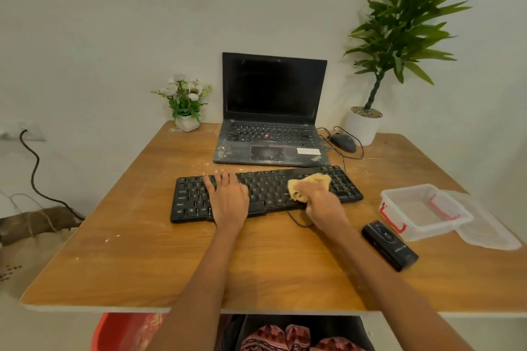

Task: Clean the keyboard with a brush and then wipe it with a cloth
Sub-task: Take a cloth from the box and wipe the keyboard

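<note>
The keyboard lay mid-table, near the laptop. The left hand pressed flat on its left keys, fingers spread; right hand fingers gripped the cloth on its right keys.

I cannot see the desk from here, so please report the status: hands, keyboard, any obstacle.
Left hand flat on keyboard, holding it down. Right hand shut on yellow cloth, on the right-side keys. No brush seen. Nothing in the way.
</note>
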